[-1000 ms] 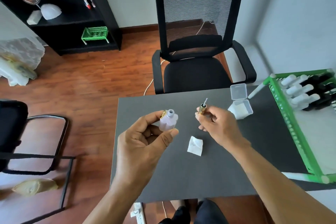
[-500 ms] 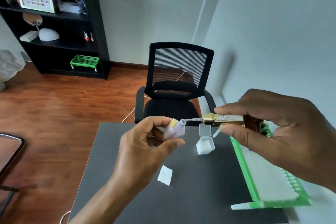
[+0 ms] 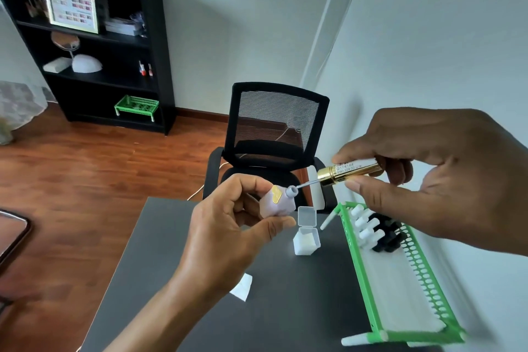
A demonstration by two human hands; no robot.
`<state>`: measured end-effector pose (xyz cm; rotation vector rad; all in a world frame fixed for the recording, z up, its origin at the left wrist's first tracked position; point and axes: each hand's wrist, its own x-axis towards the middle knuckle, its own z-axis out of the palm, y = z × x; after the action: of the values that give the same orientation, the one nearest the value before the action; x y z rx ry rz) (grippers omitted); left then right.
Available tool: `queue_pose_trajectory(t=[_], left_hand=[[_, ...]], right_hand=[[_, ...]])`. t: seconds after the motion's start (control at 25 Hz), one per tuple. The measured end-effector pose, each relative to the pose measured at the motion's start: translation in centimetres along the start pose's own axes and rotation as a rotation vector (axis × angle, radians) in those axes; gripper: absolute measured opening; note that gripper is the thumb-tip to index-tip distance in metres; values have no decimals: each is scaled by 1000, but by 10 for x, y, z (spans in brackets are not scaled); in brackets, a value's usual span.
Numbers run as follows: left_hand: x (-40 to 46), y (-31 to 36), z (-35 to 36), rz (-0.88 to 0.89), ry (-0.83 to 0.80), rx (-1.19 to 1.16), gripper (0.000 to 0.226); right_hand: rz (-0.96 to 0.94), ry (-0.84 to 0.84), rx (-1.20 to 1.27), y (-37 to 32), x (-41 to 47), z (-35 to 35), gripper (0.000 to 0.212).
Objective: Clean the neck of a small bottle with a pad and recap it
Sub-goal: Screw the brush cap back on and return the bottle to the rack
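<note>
left hand (image 3: 220, 240) pinches bottle (image 3: 275, 204), hiding its base; right hand (image 3: 437, 180) pinches cap (image 3: 350, 171), brush tip inside neck; pad (image 3: 243, 287) half hidden.

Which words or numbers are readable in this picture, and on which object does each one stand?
"G174144", read with some doubt: white label on the gold cap in the right hand.
Second line of that label: too blurred to read.
Gold emblem on the small bottle in the left hand: no text legible.
Framed charts on the shelf: too small to read.
</note>
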<state>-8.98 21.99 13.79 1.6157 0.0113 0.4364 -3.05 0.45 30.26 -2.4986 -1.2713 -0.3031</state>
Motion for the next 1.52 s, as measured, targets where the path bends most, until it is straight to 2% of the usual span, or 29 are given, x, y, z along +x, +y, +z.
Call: queue_pose_trajectory(t=[0.24,0.36,0.6,0.72,0.88,1.0,1.16,1.24,1.32,1.44,1.48,1.52], left_hand=[[-4,8,16,16,10,2,39],[-6,11,23,18,6,18,39],[-7,17,39,42,3,46,39],[-7,16,43,45,13,48,39],[-5,13,47,19,20,45,40],[-7,12,47,-1,14,50,40],[-5,10,44,-30,17,64,40],[-6,8,43,-48,3,46,39],[-6,6,42,-60,2,32,39],[-3,2,38,-95,14,49,38],[-2,0,36,-108,17,52,38],[-1,-1,33,-115,19,52,38]], right_hand=[[-18,-77,-10,4,-5,-10,18],[-12,-156,-3,1,-5,-12,14],[43,-317,-31,4,-3,-7,19],[106,-305,-62,8,-3,-4,40],[133,-349,0,9,-3,1,24],[193,-315,-22,7,1,4,39],[193,-311,41,8,4,9,29],[219,-291,21,7,6,13,41],[247,-332,64,5,5,14,36],[182,-325,64,6,7,17,22],[198,-302,59,6,8,20,23],[226,-296,45,5,8,23,32]])
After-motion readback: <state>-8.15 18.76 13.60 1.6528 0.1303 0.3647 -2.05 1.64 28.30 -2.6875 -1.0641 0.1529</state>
